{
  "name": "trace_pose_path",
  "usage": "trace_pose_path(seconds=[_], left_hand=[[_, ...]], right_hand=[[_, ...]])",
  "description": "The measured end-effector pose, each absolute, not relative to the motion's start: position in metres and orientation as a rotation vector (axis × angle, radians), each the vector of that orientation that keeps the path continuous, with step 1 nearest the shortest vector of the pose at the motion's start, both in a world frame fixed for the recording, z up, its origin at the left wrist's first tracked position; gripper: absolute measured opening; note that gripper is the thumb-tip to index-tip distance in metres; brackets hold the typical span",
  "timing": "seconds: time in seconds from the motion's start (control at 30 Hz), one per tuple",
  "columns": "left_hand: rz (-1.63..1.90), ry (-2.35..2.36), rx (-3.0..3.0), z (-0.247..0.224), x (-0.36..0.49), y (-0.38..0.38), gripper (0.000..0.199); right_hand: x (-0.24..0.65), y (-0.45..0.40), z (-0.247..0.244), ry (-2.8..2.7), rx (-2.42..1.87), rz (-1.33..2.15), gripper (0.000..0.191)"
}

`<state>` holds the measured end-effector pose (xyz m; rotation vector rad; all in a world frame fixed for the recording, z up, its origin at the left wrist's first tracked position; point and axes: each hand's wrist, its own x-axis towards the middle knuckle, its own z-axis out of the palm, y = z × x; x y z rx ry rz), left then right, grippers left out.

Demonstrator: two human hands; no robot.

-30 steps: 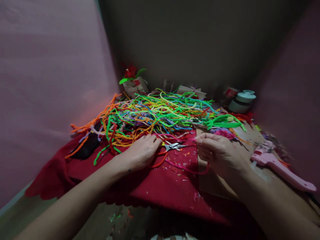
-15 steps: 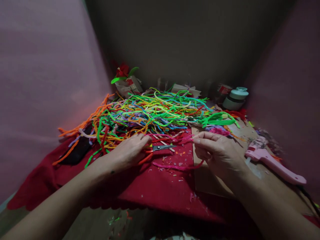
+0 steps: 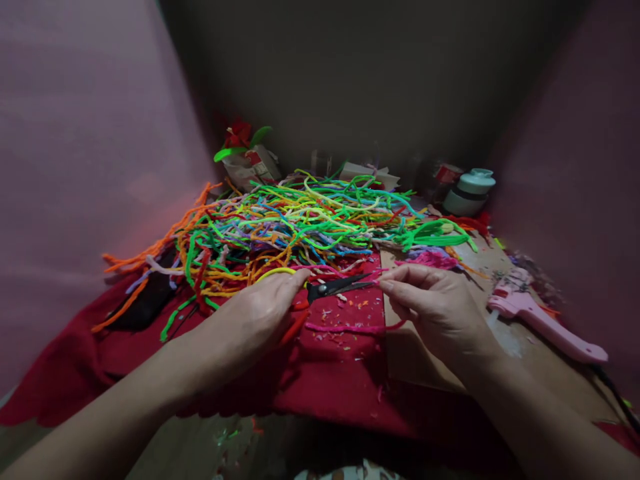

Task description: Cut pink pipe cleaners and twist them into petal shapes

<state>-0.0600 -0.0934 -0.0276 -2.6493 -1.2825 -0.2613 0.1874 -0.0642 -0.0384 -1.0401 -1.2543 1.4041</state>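
My left hand (image 3: 267,300) is wrapped round the red and yellow handles of a pair of scissors (image 3: 325,289). The dark blades point right, slightly parted, with their tips close to my right fingertips. Between thumb and forefinger, my right hand (image 3: 425,293) pinches a pink fuzzy stem (image 3: 350,329), part of which curves below the scissors over the red cloth (image 3: 340,393). Behind both hands lies a large heap of multicoloured fuzzy stems (image 3: 300,220).
A pink glue gun (image 3: 545,317) rests on cardboard (image 3: 555,373) at the right. A pale green jar (image 3: 469,193) stands at the back right, a red flower (image 3: 237,133) at the back left. Small clippings dot the cloth.
The scissors have moved right and their blades have parted, tips now close to my right fingers. More of the yellow handle shows. My right hand keeps its pinch.
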Motion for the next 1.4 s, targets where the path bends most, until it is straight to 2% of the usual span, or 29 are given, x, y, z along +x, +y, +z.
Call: trace_pose_path(seconds=[0.37,1.03,1.4], left_hand=[[-0.309,-1.18,-2.622,-0.029,-0.056,-0.096,0.044],[-0.176,-1.33,-2.681,-0.033,-0.059,-0.104,0.05],[-0.243,-1.182,-2.609,-0.037,-0.065,-0.104,0.047]], right_hand=[[0.186,-0.065,-0.041,-1.299,-1.047,1.33,0.013],[0.186,-0.069,-0.042,-1.277,-1.006,1.44,0.011],[0.186,-0.068,-0.041,-1.287,-1.028,1.474,0.014]])
